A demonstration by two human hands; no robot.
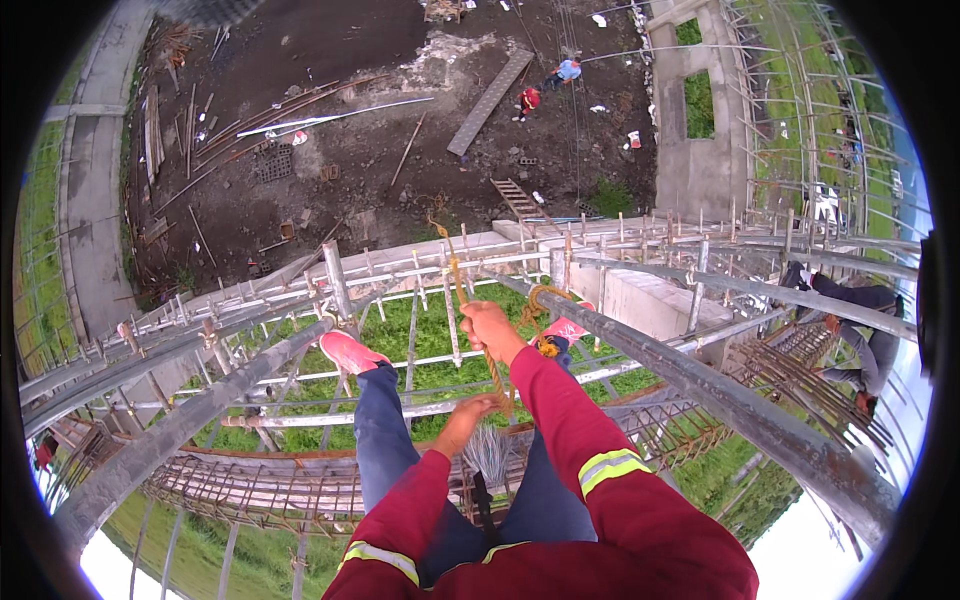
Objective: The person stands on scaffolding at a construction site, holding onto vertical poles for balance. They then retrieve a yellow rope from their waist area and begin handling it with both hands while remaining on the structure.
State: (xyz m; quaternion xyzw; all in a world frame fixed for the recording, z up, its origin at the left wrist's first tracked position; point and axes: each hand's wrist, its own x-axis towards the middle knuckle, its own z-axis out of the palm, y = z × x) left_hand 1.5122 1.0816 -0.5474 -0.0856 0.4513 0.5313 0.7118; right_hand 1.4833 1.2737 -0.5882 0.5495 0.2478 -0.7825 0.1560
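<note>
A yellow-brown rope runs down from beyond the scaffold, through my right hand, closed in a fist around it. Lower down, near my lap, my left hand has its fingers pinched on the same rope's lower stretch. Right of my right hand, more of this rope is looped in a coil by the thick scaffold pipe. A bundle of thin grey tie wire hangs at my waist, just below my left hand.
My red shoes rest on scaffold pipes, high above grass. Another thick pipe slants at left. Rebar cages run beneath me. A co-worker in dark clothes is on the scaffold at right. Two people and a ladder are below.
</note>
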